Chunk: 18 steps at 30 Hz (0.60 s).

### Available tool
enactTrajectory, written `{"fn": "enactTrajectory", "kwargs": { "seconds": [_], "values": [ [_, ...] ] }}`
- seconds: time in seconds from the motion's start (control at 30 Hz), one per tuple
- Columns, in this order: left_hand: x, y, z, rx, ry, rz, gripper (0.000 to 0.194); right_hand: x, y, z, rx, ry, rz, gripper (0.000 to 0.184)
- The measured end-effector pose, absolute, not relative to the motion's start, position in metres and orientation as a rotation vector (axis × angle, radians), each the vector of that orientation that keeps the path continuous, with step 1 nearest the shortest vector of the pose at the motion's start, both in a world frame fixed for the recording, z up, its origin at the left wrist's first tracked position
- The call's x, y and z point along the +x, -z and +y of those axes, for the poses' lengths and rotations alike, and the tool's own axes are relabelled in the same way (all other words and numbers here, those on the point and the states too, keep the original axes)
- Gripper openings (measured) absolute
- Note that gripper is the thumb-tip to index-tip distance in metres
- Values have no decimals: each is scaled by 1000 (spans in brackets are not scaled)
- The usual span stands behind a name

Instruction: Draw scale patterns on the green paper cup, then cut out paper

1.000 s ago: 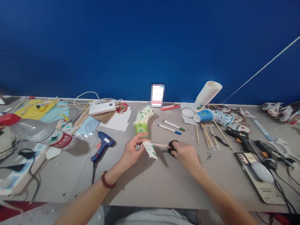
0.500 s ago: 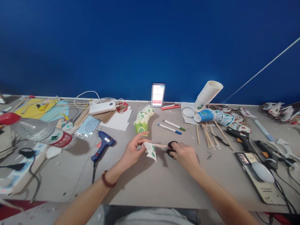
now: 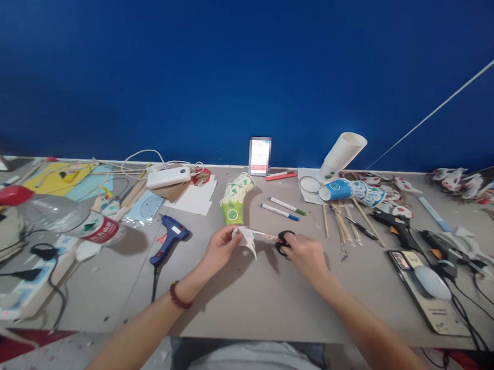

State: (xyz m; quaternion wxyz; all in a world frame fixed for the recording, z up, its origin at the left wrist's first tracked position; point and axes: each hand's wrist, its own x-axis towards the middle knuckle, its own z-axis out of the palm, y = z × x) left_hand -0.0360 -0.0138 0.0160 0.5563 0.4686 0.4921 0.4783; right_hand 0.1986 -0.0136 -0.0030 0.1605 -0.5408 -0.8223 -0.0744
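In the middle of the table, my left hand (image 3: 223,248) pinches a small piece of patterned paper (image 3: 248,243), white with green marks, one pointed end hanging down. My right hand (image 3: 307,256) is closed round the black handles of a pair of scissors (image 3: 285,242). The blades point left and reach the paper's upper edge; whether they are open or closed is hard to make out. Just beyond my left hand lie nested green and white paper cups (image 3: 235,201). Two pens, a blue-capped one (image 3: 280,212) and a green-capped one (image 3: 287,206), lie beyond the scissors.
A blue glue gun (image 3: 170,240) lies to the left, near a plastic bottle (image 3: 69,215) and a power strip (image 3: 42,277). On the right are a tall cup stack (image 3: 343,155), wooden sticks (image 3: 343,224), black glue guns (image 3: 396,228), and a phone (image 3: 424,302) under a white mouse (image 3: 432,283).
The fingers of my left hand have drawn in and shifted their grip, turning the paper piece slightly. My right hand and the scissors have barely moved.
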Motion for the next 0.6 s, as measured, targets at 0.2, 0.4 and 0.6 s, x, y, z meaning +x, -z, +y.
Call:
{"fn": "enactTrajectory", "kwargs": {
  "seconds": [0.2,0.4,0.6],
  "values": [
    [-42,-16,-13,1312,-1048,1125,27,198,4,-13,-1558,225,-2336,17],
    [-47,-25,-14,1617,-893,1176,28,195,-1,-15,-1534,203,-2369,14],
    [-48,-28,-14,1759,-813,1210,28,195,-1,-15,-1506,176,-2410,15]
  ]
}}
